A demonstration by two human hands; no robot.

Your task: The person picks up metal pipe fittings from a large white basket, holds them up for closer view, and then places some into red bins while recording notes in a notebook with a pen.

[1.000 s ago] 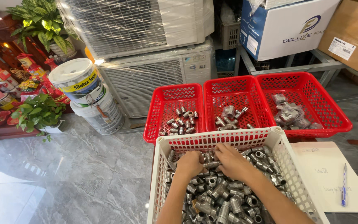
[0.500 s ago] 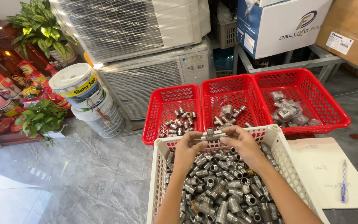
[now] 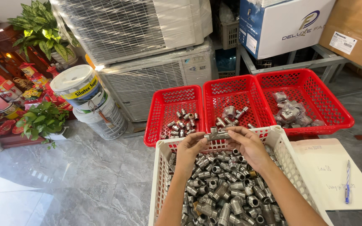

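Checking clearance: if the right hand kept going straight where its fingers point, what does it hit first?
The right hand points left along the metal tee fitting, so it would probably meet the left hand first.

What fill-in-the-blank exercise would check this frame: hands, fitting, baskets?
1. Both hands, left hand and right hand, hold one metal ___-shaped fitting.
2. The basket full of fittings is ___ in colour.
3. Behind it stand ___ red baskets.
4. A ___ pen lies on the paper.

Missing: T; white; three; blue
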